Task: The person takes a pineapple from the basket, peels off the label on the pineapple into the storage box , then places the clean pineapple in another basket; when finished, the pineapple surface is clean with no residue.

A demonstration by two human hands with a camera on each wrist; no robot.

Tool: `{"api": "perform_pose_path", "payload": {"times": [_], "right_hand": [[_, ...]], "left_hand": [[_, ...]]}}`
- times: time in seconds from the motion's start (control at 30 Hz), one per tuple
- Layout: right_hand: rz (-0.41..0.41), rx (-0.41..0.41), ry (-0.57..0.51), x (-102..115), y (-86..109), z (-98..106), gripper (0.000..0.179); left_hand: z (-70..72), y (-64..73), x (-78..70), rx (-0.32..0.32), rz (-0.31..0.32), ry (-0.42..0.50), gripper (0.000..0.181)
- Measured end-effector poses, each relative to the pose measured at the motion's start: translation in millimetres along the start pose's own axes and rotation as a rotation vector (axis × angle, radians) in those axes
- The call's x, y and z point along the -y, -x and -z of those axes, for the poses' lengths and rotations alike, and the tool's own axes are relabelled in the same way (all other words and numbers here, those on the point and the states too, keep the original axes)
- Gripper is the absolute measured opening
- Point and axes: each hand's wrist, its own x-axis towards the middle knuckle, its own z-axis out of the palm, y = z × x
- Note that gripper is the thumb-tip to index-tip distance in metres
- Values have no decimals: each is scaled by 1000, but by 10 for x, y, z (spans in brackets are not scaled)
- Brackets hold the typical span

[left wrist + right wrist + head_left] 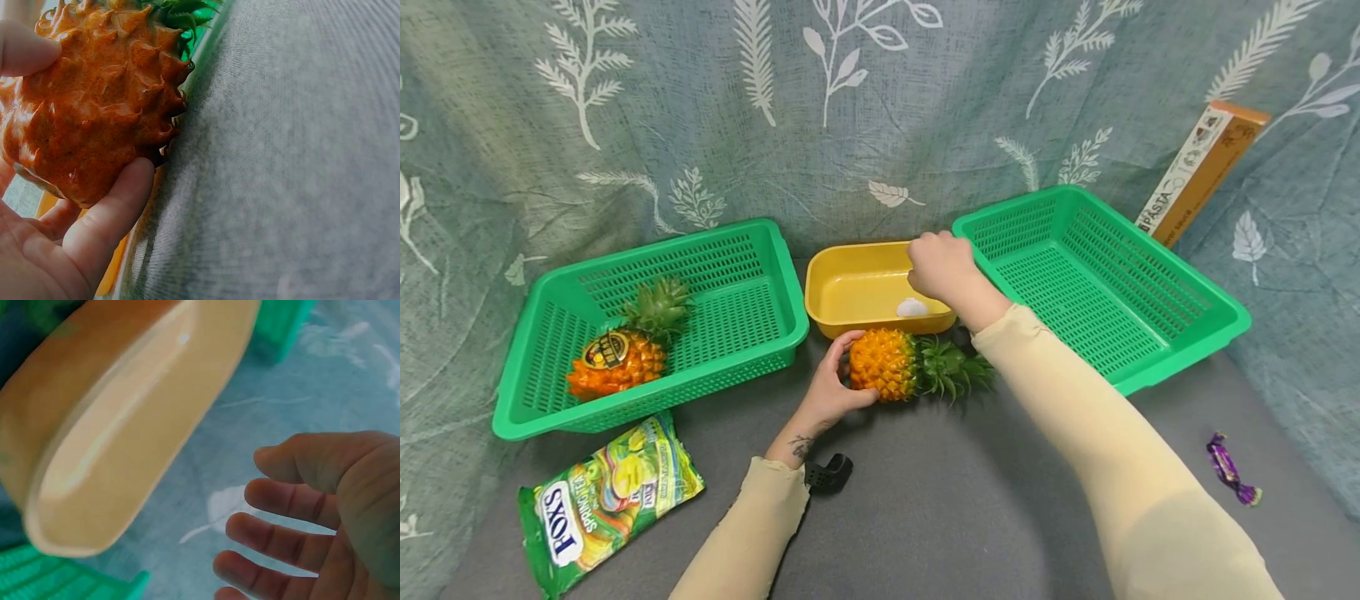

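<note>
On the table lies a small orange pineapple (pixel 886 365) on its side, its green crown pointing right. My left hand (pixel 835 379) grips it at the base end, thumb on the near side and fingers around the far side. The left wrist view shows the spiky skin of the pineapple (pixel 103 103) between thumb and fingers. Above the right rim of the yellow tub (pixel 859 292) hovers my right hand (pixel 947 271). In the right wrist view the right hand (pixel 312 512) holds nothing, its fingers loosely bent, apart from the tub (pixel 144 431).
A green basket (pixel 760 350) at the left holds another pineapple (pixel 621 358). Another green basket (pixel 1180 358) stands at the right, a pasta box (pixel 1202 175) behind it. A Fox's candy bag (pixel 610 500), a black strap (pixel 829 473) and a purple-wrapped candy (pixel 1231 471) lie on the table.
</note>
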Motion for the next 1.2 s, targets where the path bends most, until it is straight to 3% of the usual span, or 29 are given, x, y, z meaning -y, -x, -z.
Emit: {"api": "perform_pose_path", "payload": {"times": [0.17,0.27,0.37,0.6,0.8,1.2], "right_hand": [[49,24,-153,122,207,100,15],[97,41,-281,212,379,86,51],[154,64,-360,283,539,-22,65],[217,48,-228,340,767,-351,87],[213,63,-207,353,804,-525,97],[201,-9,-235,394,814,-698,93]], "left_hand": [[0,-4,-2,7,3,1,76],[1,-9,-5,12,4,0,76],[4,-8,-10,17,5,5,76],[15,-1,-29,16,16,-4,76],[20,22,-122,25,15,10,76],[28,15,-18,37,0,1,77]]}}
